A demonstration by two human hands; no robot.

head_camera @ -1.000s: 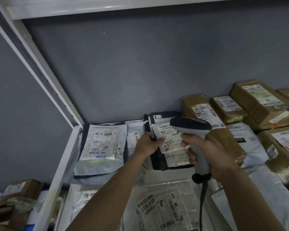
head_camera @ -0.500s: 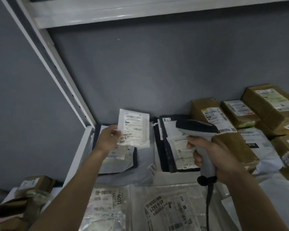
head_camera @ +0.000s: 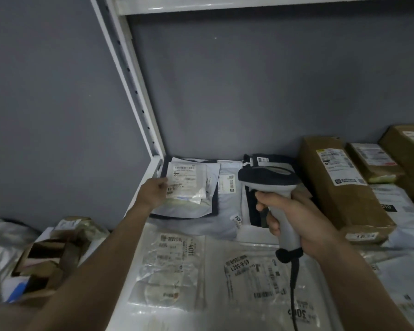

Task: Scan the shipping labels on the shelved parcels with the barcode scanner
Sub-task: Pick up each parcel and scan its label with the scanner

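We look from a single head-worn camera, angled forward and down into a white shelf [head_camera: 139, 201] set against a grey wall [head_camera: 249, 91]. The wide lens bends the upright post [head_camera: 127, 75] running from 12 o'clock toward centre. We stand close: both forearms enter from 6 o'clock, the left hand [head_camera: 153, 193] near centre, the right hand [head_camera: 294, 216] at 3 o'clock. Parcels [head_camera: 339, 187] fill the lower half. No second view shares the scene.

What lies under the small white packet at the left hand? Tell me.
The small white packet lies on a stack of flat mailers: a clear bag, then a dark-edged pouch. The left hand holds its edge. Their labels are covered.
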